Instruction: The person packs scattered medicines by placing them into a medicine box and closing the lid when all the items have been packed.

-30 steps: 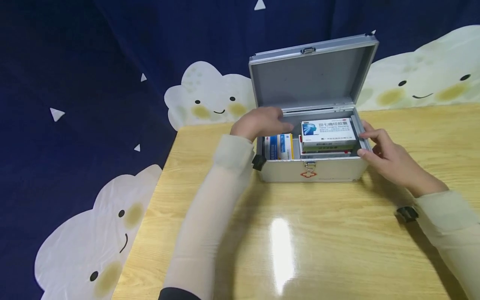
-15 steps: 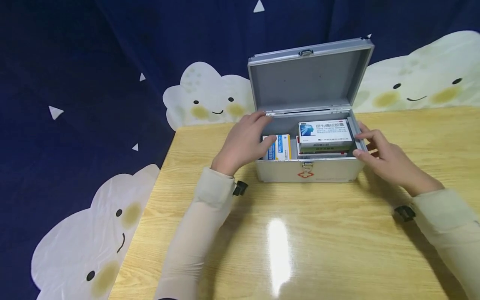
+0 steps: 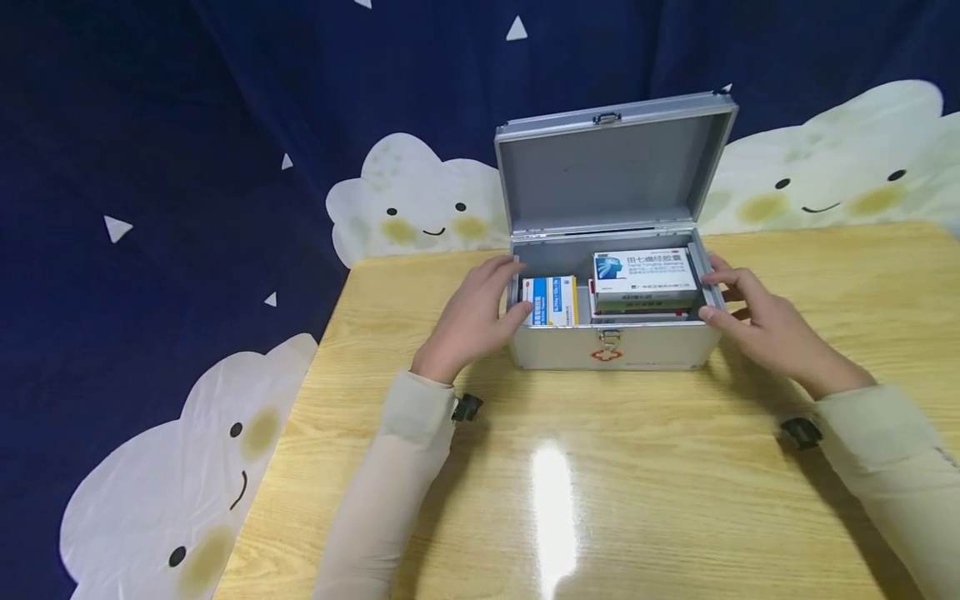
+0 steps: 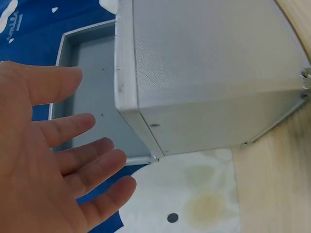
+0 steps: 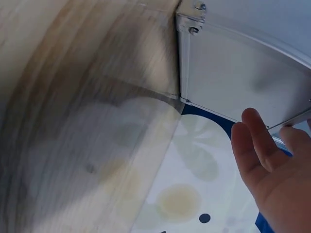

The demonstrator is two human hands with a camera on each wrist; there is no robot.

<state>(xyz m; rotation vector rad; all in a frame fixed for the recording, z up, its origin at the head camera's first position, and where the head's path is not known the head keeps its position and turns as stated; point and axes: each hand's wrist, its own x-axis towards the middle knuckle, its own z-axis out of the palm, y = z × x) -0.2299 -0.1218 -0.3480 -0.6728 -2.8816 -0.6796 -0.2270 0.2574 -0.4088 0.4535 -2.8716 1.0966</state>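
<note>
A silver first-aid box (image 3: 562,347) with a red cross stands on the table, its grey-lined lid (image 3: 600,179) raised at the back. Inside at the right, a white and blue medicine box (image 3: 647,273) lies on top of others. A blue, white and yellow medicine box (image 3: 553,300) sits at the left end. My left hand (image 3: 476,317) is at the box's left wall, fingers spread; the left wrist view shows its fingers loosely extended, holding nothing. My right hand (image 3: 768,321) grips the right wall's rim, thumb and index finger over the edge, other fingers outside.
The wooden table (image 3: 637,467) extends in front of the box and to both sides. A dark blue curtain (image 3: 420,67) with white cloud faces hangs behind and at the left. A black wrist mount (image 3: 467,407) sits at the left cuff.
My left hand has drawn back from over the box's interior to its left wall, uncovering the blue, white and yellow medicine box. My right hand has stayed at the right rim.
</note>
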